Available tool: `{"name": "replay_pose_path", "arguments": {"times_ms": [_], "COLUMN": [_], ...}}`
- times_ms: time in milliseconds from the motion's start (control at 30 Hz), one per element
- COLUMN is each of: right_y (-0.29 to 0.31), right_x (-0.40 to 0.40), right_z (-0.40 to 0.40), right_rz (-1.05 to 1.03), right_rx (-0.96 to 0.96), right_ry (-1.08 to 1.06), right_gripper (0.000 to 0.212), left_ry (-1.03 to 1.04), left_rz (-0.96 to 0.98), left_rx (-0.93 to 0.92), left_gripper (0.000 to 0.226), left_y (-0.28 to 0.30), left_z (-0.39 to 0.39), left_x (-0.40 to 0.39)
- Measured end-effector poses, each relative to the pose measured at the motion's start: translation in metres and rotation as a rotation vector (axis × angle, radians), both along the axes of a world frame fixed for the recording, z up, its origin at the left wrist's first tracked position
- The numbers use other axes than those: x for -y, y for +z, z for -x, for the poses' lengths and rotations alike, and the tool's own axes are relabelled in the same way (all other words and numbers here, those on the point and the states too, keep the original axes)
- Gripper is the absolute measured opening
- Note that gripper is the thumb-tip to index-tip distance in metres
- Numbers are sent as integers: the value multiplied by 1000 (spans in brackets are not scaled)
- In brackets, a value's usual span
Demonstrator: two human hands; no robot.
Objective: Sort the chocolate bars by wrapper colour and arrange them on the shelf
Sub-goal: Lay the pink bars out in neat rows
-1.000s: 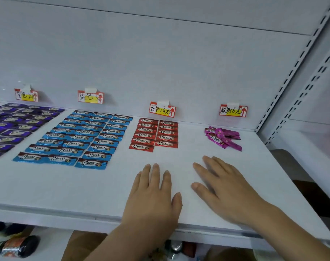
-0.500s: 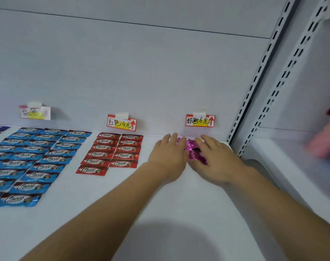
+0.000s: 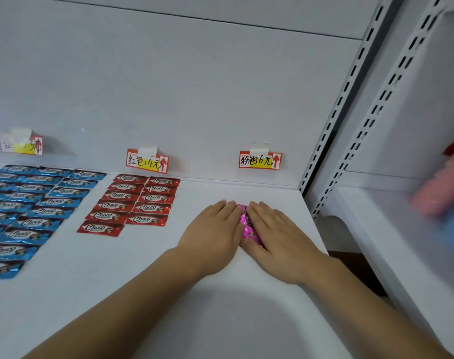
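A small pile of pink chocolate bars (image 3: 248,226) lies on the white shelf (image 3: 220,307) below the pink price label (image 3: 260,160). My left hand (image 3: 212,237) and my right hand (image 3: 277,237) lie flat on either side of the pile, fingers straight, pressing it together; most of the pile is hidden under them. Red bars (image 3: 135,203) lie in two neat columns under the red label (image 3: 147,161). Blue bars (image 3: 34,203) fill several columns at the left.
The shelf's slotted upright (image 3: 332,117) and right edge stand close to my right hand. A neighbouring shelf (image 3: 391,229) to the right holds a blurred pink and blue object (image 3: 443,198). Another price label (image 3: 21,144) hangs at the back left.
Both hands went from the front of the shelf to the pink pile, closed in on it and have drawn it nearer to me. The view has shifted right.
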State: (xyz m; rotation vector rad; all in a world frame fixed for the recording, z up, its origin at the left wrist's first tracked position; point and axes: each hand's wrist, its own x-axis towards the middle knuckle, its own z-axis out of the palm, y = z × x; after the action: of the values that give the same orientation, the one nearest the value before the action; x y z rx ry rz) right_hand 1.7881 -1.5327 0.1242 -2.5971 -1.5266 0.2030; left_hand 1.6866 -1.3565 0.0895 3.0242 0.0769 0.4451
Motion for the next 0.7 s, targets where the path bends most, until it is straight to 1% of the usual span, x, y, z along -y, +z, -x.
{"name": "replay_pose_path", "arguments": {"times_ms": [133, 233, 267, 333, 400, 433, 500, 567, 667, 700], "right_y": [3, 4, 5, 7, 12, 14, 19, 24, 26, 25], "right_x": [27, 41, 44, 49, 56, 60, 68, 74, 74, 73], "right_z": [36, 54, 58, 61, 59, 55, 46, 42, 49, 51], "right_rz": [8, 17, 10, -25, -126, -185, -278, -322, -308, -297], "right_rx": [10, 8, -2, -41, -125, -171, -198, -142, -81, -59], "right_ry": [42, 58, 58, 64, 47, 18, -35, -19, 52, 75], "right_gripper": [80, 83, 85, 86, 82, 77, 65, 51, 46, 42], "left_ry": [-20, -4, 14, 70, 128, 164, 208, 213, 170, 158], "left_rz": [-36, -26, 19, 195, 373, 424, 411, 347, 316, 311], "left_rx": [3, -26, -18, 34, 84, 113, 124, 50, -37, -53], "left_gripper": [53, 56, 59, 61, 53, 49, 35, 26, 26, 28], "left_y": [-1, 0, 3, 12, 24, 29, 37, 43, 49, 51], "left_z": [39, 60, 66, 73, 78, 80, 82, 83, 81, 79], "left_x": [26, 43, 48, 54, 52, 48, 35, 25, 20, 20]}}
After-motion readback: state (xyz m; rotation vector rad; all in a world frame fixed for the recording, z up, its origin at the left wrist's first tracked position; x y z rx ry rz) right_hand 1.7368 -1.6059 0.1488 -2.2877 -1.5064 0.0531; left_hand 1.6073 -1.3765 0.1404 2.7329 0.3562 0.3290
